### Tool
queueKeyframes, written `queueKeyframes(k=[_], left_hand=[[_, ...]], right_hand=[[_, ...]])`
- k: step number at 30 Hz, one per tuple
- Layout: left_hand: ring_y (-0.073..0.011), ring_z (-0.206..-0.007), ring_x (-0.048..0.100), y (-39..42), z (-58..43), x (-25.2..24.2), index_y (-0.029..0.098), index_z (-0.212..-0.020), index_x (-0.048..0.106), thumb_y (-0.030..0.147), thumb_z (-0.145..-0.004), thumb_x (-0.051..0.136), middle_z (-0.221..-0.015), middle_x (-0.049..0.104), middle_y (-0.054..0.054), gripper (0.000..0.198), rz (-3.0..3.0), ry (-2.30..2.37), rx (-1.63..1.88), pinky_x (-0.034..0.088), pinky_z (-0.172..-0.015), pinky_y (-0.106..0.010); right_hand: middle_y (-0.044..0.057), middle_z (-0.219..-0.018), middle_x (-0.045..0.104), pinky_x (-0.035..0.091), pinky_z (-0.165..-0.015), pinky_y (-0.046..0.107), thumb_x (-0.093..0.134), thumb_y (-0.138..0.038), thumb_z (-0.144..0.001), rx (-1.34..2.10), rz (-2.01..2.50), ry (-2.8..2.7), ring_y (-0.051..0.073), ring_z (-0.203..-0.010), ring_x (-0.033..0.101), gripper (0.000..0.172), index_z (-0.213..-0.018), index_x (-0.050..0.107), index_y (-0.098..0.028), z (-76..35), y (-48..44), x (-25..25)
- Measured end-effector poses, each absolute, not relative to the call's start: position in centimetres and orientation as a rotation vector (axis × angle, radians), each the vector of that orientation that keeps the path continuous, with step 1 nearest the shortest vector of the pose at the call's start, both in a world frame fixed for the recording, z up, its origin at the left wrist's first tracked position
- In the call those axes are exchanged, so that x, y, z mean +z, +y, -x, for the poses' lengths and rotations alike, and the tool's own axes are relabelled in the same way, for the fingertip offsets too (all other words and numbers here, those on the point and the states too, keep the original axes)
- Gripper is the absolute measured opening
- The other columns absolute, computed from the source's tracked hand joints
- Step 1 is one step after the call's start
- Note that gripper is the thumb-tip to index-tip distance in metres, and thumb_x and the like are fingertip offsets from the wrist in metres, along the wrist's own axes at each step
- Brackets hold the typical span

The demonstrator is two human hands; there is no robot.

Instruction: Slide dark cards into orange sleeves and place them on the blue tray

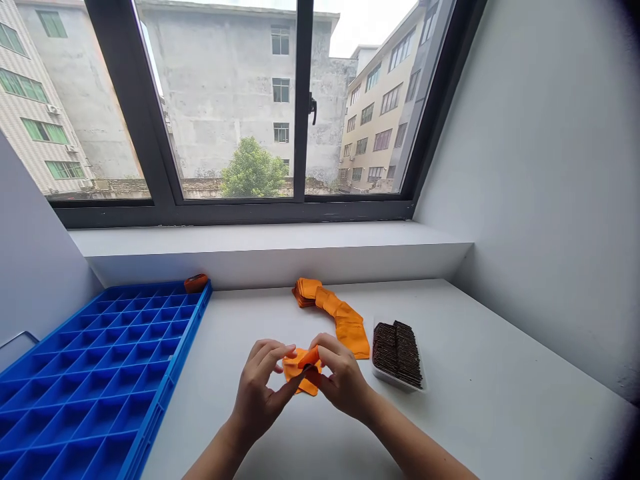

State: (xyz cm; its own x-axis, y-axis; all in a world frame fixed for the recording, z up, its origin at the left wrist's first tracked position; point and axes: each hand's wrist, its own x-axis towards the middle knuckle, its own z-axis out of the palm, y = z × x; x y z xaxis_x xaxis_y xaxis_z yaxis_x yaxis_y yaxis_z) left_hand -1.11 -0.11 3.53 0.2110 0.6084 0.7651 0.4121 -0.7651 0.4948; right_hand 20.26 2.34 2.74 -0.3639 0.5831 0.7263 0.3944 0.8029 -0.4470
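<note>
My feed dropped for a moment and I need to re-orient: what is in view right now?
held pouch: one, orange, between both hands.
pouch pile: count unclear, orange, trailing row behind the hands.
dark squares: count unclear, brown, stacked in the clear tray.
clear tray: one, right of the pile.
grid tray: one, blue, table's left.
small item: one, orange, grid tray's far corner.
table: one, white.
window: one, dark frame, above the sill.
left hand: pinching held pouch.
right hand: pinching held pouch.
</note>
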Motion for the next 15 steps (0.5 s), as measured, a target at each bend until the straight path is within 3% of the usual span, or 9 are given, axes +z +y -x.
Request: queueKeyframes(k=[3,5,11,15], left_hand=[[-0.0259,-0.102,0.067,-0.01,1.1,3.53,0.024,-0.122,0.074,0.022,-0.096,0.08,-0.106,0.076,-0.008,0.027,-2.364,0.957,1.59,0.064,-0.086,-0.041],[-0.0258,-0.102,0.066,0.03,1.08,3.47,0.024,-0.122,0.074,0.021,-0.096,0.08,-0.105,0.076,-0.008,0.026,-2.378,0.94,1.583,0.063,-0.088,-0.043],[-0.025,-0.104,0.066,-0.18,1.0,3.24,0.024,-0.123,0.072,0.018,-0.096,0.077,-0.109,0.074,-0.01,0.028,-2.279,0.898,1.551,0.064,-0.067,-0.029],[-0.0242,-0.107,0.069,-0.4,0.82,3.15,0.025,-0.121,0.069,0.017,-0.096,0.077,-0.116,0.075,-0.01,0.028,-2.181,0.866,1.566,0.066,-0.066,-0.028]], right_hand=[[0.004,-0.092,0.064,0.045,-0.069,0.032,0.07,-0.032,-0.104,0.215,0.699,-2.007,0.02,-0.082,0.057,0.018,-0.091,0.062,-0.023,-20.06,2.36,2.61],[0.003,-0.091,0.063,0.044,-0.069,0.031,0.071,-0.031,-0.103,0.204,0.685,-2.011,0.019,-0.081,0.056,0.017,-0.091,0.06,-0.023,-20.01,2.36,2.63],[0.0,-0.085,0.056,0.038,-0.064,0.028,0.07,-0.023,-0.099,0.182,0.665,-1.996,0.016,-0.074,0.05,0.023,-0.085,0.052,-0.024,-20.04,2.36,2.73],[-0.002,-0.08,0.051,0.035,-0.063,0.027,0.067,-0.018,-0.096,0.181,0.662,-1.981,0.015,-0.07,0.046,0.028,-0.081,0.045,-0.024,-19.98,2.36,2.68]])
